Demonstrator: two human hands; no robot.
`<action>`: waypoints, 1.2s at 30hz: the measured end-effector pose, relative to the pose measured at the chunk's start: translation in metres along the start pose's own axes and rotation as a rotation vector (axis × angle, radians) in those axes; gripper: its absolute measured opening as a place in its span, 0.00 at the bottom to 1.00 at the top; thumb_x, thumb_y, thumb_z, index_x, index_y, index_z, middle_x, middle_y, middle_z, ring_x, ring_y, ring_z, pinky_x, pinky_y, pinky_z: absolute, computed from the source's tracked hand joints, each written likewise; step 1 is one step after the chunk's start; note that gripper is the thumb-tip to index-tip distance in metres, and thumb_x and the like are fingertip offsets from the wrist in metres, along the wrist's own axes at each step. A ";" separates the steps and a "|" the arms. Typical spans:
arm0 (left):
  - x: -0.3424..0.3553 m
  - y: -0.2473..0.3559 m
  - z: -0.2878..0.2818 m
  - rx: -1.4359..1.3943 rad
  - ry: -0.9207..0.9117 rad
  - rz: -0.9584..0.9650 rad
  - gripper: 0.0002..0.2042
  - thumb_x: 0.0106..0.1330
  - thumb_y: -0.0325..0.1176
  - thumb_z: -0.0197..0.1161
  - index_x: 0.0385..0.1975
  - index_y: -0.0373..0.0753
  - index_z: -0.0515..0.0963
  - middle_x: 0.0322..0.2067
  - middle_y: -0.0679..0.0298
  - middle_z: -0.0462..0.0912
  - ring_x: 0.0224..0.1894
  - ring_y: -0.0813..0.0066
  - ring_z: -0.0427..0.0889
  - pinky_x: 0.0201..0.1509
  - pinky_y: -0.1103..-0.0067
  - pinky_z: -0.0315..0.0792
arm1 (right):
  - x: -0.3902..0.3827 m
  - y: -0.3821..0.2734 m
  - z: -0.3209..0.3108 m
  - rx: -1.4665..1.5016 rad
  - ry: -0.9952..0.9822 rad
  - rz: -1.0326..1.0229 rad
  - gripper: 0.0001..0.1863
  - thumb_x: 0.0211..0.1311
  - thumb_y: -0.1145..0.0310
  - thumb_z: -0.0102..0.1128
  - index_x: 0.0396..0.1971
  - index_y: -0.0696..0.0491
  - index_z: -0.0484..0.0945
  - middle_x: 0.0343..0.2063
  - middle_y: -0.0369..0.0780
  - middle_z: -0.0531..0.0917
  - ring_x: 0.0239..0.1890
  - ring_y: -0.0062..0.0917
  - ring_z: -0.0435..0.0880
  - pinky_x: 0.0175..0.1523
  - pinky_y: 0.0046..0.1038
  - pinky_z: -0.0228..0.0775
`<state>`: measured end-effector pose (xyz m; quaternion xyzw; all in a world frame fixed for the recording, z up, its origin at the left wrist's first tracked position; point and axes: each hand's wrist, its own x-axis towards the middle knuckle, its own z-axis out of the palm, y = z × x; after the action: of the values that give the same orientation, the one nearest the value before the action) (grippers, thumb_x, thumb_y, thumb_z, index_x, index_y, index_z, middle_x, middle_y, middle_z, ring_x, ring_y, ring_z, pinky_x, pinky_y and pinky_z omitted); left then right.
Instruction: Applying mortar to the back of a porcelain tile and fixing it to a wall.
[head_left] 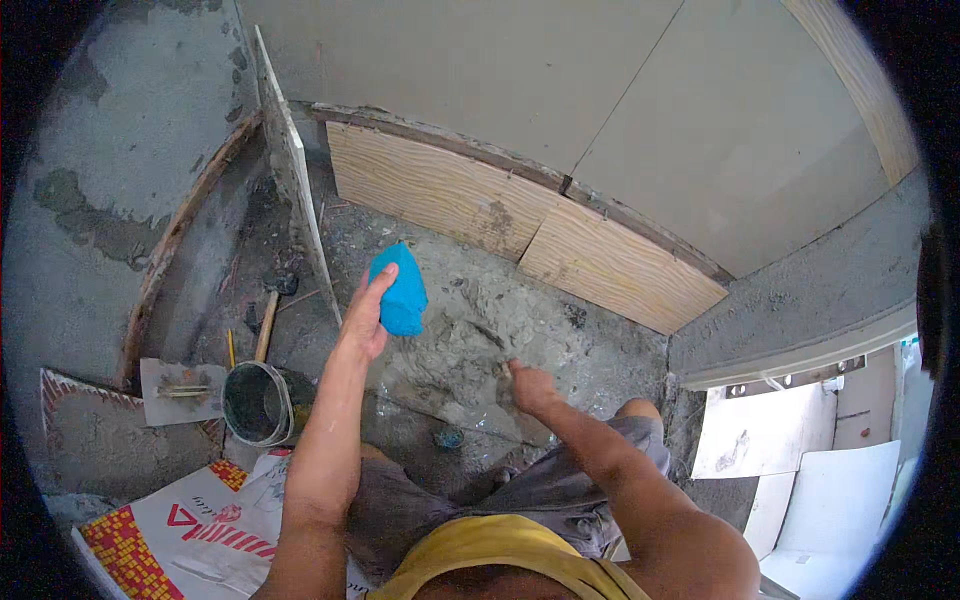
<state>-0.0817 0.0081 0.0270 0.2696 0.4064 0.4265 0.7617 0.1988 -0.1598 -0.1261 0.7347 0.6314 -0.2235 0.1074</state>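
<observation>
My left hand [365, 318] is raised over the floor and grips a bright blue cloth or sponge [400, 288] between thumb and fingers. My right hand [530, 388] is lower and to the right, its fingers closed and pressed into the wet grey mortar bed [470, 330] spread on the floor. Whether it holds anything I cannot tell. My knees and grey shorts show below the hands.
Wood-grain tiles [520, 225] line the base of the far wall. A large tile [295, 180] leans upright at the left. A metal bucket [255, 402], a wooden-handled hammer [268, 318] and a trowel [180, 390] lie at left. A printed sack [190, 530] lies bottom left. White tiles [800, 470] sit at right.
</observation>
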 end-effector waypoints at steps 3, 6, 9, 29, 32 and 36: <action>0.010 0.004 0.003 0.009 0.035 0.024 0.36 0.61 0.50 0.63 0.64 0.37 0.58 0.58 0.57 0.70 0.58 0.65 0.71 0.60 0.67 0.68 | -0.048 0.017 0.000 0.093 0.092 -0.025 0.16 0.55 0.69 0.54 0.43 0.57 0.67 0.26 0.49 0.82 0.28 0.41 0.84 0.33 0.43 0.75; 0.015 0.004 0.007 0.000 -0.033 0.013 0.36 0.62 0.50 0.63 0.64 0.36 0.58 0.58 0.57 0.69 0.58 0.65 0.71 0.61 0.67 0.67 | -0.069 0.007 0.030 1.125 0.055 0.485 0.12 0.53 0.72 0.55 0.37 0.56 0.67 0.17 0.42 0.75 0.09 0.28 0.73 0.12 0.32 0.66; 0.015 0.003 0.006 -0.003 -0.085 0.021 0.36 0.62 0.50 0.63 0.64 0.36 0.58 0.58 0.57 0.69 0.58 0.65 0.71 0.60 0.68 0.67 | -0.040 0.000 0.077 1.413 -0.025 0.686 0.19 0.54 0.69 0.59 0.45 0.56 0.68 0.20 0.43 0.78 0.13 0.27 0.75 0.18 0.32 0.68; 0.003 0.011 0.006 -0.007 -0.049 0.016 0.36 0.61 0.48 0.64 0.65 0.39 0.58 0.59 0.57 0.68 0.59 0.63 0.69 0.60 0.67 0.67 | -0.070 -0.044 -0.037 0.221 -0.101 0.074 0.25 0.56 0.58 0.56 0.50 0.57 0.65 0.35 0.56 0.81 0.40 0.49 0.82 0.44 0.47 0.73; 0.007 0.018 0.009 -0.056 -0.054 0.058 0.36 0.61 0.48 0.64 0.65 0.40 0.58 0.59 0.57 0.67 0.60 0.63 0.69 0.61 0.67 0.67 | -0.095 -0.028 -0.027 0.129 -0.150 -0.040 0.23 0.62 0.54 0.49 0.50 0.56 0.66 0.34 0.54 0.82 0.38 0.47 0.83 0.43 0.45 0.74; 0.017 0.005 -0.002 -0.044 -0.008 0.019 0.37 0.60 0.49 0.64 0.65 0.39 0.58 0.60 0.57 0.68 0.59 0.62 0.70 0.60 0.65 0.68 | -0.053 -0.034 0.014 0.046 -0.294 -0.113 0.25 0.66 0.51 0.40 0.53 0.55 0.66 0.33 0.53 0.83 0.36 0.47 0.83 0.42 0.48 0.73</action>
<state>-0.0803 0.0258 0.0228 0.2585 0.3913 0.4415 0.7649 0.1573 -0.2065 -0.1090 0.6596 0.6440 -0.3486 0.1693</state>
